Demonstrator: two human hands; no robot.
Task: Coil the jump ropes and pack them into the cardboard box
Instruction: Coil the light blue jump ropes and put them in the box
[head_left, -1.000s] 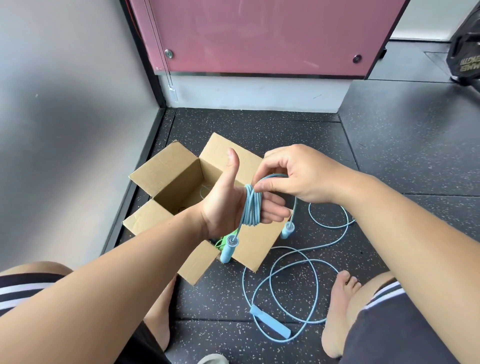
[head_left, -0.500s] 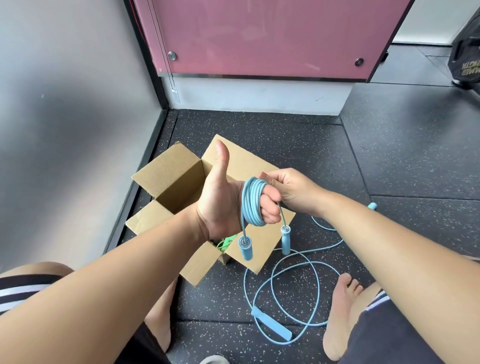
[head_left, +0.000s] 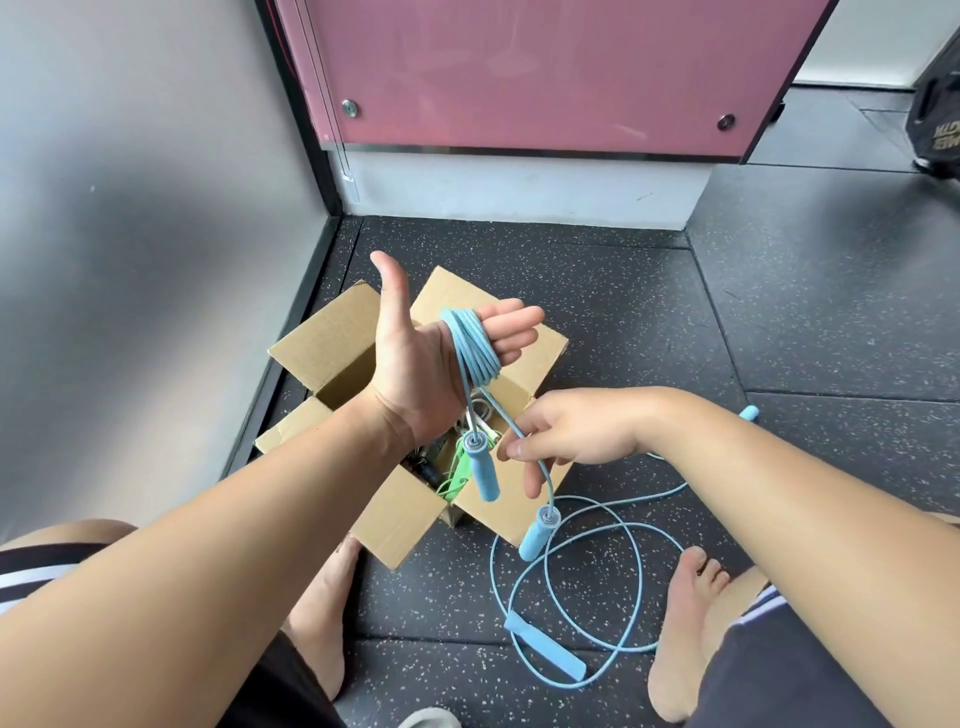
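Head view: your left hand (head_left: 415, 364), fingers straight, wears the coiled light-blue jump rope (head_left: 470, 345); your right hand (head_left: 576, 431) pinches its cord. Your wrist (head_left: 387, 423) half-hides the brown cardboard box (head_left: 322, 348).

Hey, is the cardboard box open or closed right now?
Open. The box has its flaps folded outward, and a green rope shows inside through the top.

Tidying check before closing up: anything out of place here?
Only one thing: a second blue jump rope sprawls uncoiled on the floor beside the cardboard box, while the first rope is wound round the left hand.
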